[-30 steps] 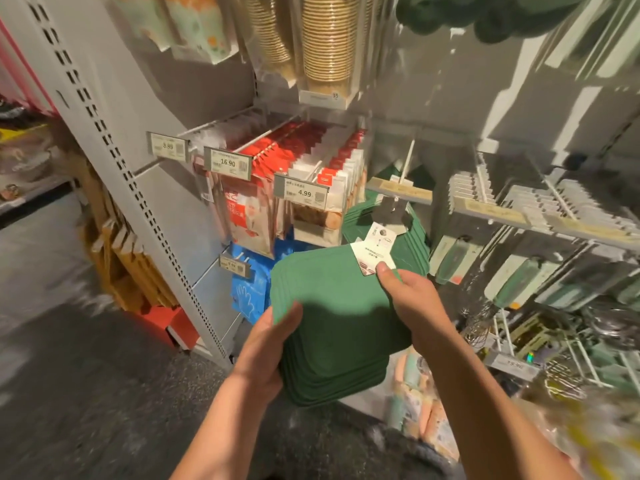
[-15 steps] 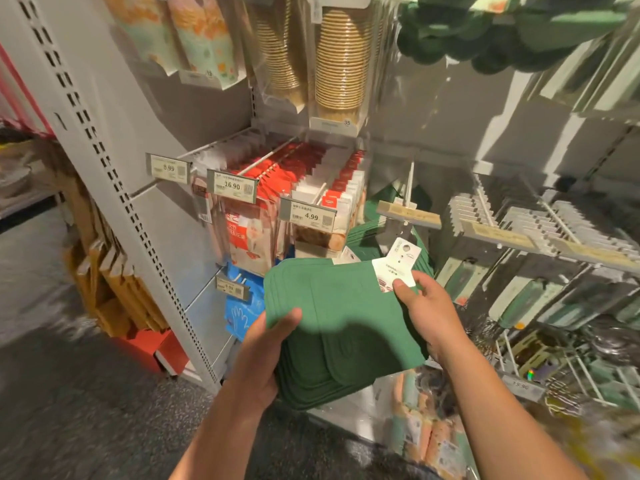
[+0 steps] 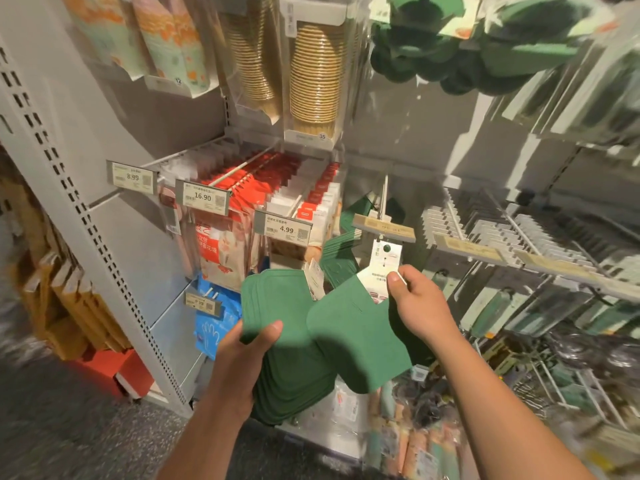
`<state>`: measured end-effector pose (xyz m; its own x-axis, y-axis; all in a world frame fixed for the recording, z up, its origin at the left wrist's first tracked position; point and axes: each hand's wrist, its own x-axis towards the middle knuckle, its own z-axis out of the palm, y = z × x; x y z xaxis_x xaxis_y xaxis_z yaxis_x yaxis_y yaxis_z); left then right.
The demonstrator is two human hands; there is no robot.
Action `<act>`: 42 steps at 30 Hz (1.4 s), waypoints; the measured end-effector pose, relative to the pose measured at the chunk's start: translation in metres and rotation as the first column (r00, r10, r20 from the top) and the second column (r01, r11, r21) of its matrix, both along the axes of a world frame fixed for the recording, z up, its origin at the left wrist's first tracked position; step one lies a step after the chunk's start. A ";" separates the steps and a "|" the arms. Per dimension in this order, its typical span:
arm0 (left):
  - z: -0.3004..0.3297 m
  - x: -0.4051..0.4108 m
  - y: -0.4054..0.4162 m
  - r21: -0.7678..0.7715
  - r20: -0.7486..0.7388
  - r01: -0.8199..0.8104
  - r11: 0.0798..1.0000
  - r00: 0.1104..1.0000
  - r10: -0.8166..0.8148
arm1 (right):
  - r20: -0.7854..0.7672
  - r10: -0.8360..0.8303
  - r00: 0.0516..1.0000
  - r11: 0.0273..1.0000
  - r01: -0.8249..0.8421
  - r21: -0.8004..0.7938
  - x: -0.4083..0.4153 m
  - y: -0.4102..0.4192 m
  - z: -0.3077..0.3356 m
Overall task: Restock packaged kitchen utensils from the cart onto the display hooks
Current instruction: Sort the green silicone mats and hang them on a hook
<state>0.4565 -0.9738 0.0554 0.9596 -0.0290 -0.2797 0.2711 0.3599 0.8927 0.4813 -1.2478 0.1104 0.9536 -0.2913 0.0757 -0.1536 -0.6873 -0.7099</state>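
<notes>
While the left hand grips a stack of green mats from below, thumb curled over the top one and the rest of the fingers tucked underneath, the right hand has one separate green mat pinched by its white hang tag — thumb on the front of the card, fingers behind it. That single mat is tilted and sits just right of the stack, overlapping its edge, and the top of the tag with its punched hole is right under the tip of a display hook that carries a tan label strip. Can't really tell if the hole is touching the hook tip or just short of it. More green mats are already hanging further back on that same hook. Left of it are hooks full of red and white packets with price tags reading 8.99, 16.90 and 4.99, and above those are clear sleeves of stacked paper cups. Off to the right — rows of pegs with packaged utensils, pretty blurry.
</notes>
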 end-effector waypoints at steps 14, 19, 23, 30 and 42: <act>0.004 0.000 0.019 -0.048 0.038 -0.025 0.999 0.999 0.027 | -0.002 -0.164 0.987 0.966 0.160 -0.204 0.034 0.014 -0.003; 0.003 -0.001 0.022 -0.106 0.021 -0.013 0.994 1.000 0.015 | -0.062 -0.267 0.962 0.954 0.255 -0.159 0.055 0.011 0.000; 0.004 -0.002 0.018 -0.156 0.012 -0.012 0.988 1.000 0.014 | -0.021 -0.331 0.943 0.943 0.332 0.029 0.056 0.016 -0.014; 0.000 -0.002 0.009 -0.223 0.000 0.000 0.975 1.000 0.000 | 0.147 -0.141 0.979 0.958 0.097 0.270 0.023 0.056 -0.028; -0.005 -0.011 0.000 -0.278 -0.025 0.011 0.961 1.000 -0.019 | 0.092 -0.010 0.996 0.884 -0.035 0.466 0.001 0.090 -0.036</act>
